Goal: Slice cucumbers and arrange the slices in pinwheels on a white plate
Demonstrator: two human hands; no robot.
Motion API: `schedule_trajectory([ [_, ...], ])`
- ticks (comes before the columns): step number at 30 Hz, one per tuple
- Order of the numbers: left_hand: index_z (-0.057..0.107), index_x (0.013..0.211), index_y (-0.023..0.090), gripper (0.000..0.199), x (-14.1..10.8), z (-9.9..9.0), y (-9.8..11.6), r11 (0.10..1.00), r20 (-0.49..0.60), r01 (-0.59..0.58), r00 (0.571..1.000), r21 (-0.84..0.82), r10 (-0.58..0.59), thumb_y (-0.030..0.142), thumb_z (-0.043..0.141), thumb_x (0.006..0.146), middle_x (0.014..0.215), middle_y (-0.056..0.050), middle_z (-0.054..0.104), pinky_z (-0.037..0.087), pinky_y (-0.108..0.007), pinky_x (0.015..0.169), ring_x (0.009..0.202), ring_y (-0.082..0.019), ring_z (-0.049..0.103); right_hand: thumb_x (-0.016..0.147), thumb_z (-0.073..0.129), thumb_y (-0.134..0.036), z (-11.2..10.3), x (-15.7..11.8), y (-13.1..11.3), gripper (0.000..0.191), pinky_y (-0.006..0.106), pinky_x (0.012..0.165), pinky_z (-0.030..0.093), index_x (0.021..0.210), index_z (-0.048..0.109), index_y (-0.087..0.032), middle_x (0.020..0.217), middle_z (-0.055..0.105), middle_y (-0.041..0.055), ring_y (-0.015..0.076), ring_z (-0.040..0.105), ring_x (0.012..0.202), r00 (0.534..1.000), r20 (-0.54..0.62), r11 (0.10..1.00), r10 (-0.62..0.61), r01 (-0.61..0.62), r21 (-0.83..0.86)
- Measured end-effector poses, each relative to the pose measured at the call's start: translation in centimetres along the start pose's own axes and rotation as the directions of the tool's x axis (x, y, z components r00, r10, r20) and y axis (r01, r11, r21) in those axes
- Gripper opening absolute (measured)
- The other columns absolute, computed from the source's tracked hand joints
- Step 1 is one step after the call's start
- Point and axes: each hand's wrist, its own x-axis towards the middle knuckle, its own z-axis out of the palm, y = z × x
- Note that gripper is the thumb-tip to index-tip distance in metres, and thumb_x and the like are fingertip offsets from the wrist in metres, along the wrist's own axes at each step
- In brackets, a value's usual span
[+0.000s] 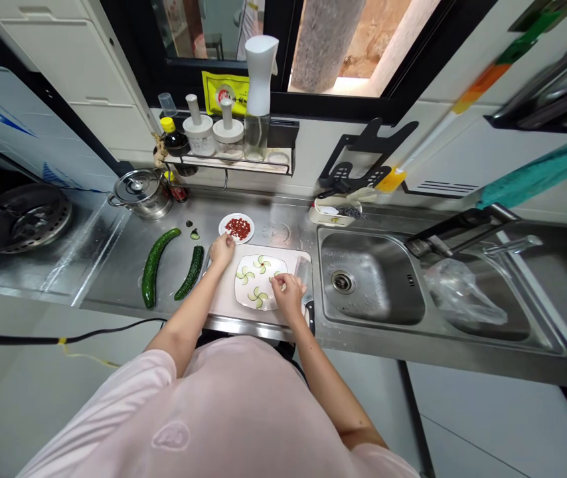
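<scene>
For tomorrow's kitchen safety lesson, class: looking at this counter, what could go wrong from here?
The knife lies right beside the right hand, with its handle near the counter edge, so a careless move might cut that hand or knock the knife off. The left hand sits close to the small plate of red pieces, which could get bumped and spill.

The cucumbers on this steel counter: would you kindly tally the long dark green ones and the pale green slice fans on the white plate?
Long dark green cucumbers: 2
Pale green cucumber-slice fans on the white square plate: 4, one partly behind the right hand
Total: 6
</scene>
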Motion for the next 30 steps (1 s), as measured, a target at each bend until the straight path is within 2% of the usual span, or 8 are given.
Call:
schedule_trajectory([
  [4,0.065,0.103,0.023,0.024,1.9,-0.2,-0.4,0.997,0.004,0.000,1.000,0.075,0.000,0.025,0.050,0.084,0.106,-0.009,0.064,0.043,-0.029,0.079,0.096,-0.022,0.058,0.085,0.054,-0.035,-0.7,-0.5,0.4,0.020,0.031,0.076,0.022,0.075,0.063,-0.021,0.075,0.063,0.0009,0.0186,0.049,0.080,1.000,-0.003,1.000,0.013,-0.013,-0.001],
  [13,0.068,0.102,0.027,0.027,4.5,0.6,-0.1,0.973,0.132,-0.142,0.984,0.185,0.118,0.023,0.050,0.082,0.111,-0.007,0.059,0.045,-0.032,0.083,0.099,-0.022,0.057,0.086,0.051,-0.038,-1.2,-0.5,0.7,0.023,0.031,0.077,0.022,0.075,0.064,-0.021,0.074,0.062,0.0016,0.0186,0.049,0.080,1.000,-0.013,1.000,0.027,-0.028,-0.015],
  [19,0.069,0.100,0.027,0.028,5.3,1.4,0.1,0.958,0.187,-0.181,0.972,0.221,0.141,0.021,0.048,0.083,0.112,-0.008,0.059,0.045,-0.032,0.085,0.101,-0.022,0.056,0.086,0.050,-0.039,-1.6,-0.8,0.7,0.025,0.031,0.076,0.023,0.077,0.064,-0.021,0.075,0.062,0.0020,0.0185,0.048,0.080,0.999,-0.006,0.998,0.050,-0.050,-0.026],
  [25,0.068,0.096,0.020,0.024,5.9,1.7,0.5,0.950,0.196,-0.188,0.970,0.248,0.141,0.022,0.047,0.085,0.110,-0.013,0.059,0.043,-0.033,0.088,0.103,-0.024,0.055,0.086,0.050,-0.040,-2.1,-0.9,0.8,0.026,0.031,0.077,0.023,0.077,0.064,-0.021,0.076,0.063,0.0024,0.0191,0.049,0.081,0.998,-0.018,0.998,0.061,-0.061,-0.031],
  [30,0.065,0.093,0.016,0.016,6.0,1.5,1.1,0.955,0.219,-0.195,0.965,0.225,0.145,0.019,0.054,0.082,0.112,-0.017,0.057,0.040,-0.037,0.093,0.111,-0.028,0.050,0.086,0.050,-0.041,-2.2,-1.0,0.8,0.026,0.032,0.077,0.024,0.076,0.064,-0.021,0.075,0.063,0.0024,0.0198,0.049,0.081,0.997,-0.022,0.997,0.067,-0.068,-0.028],
])
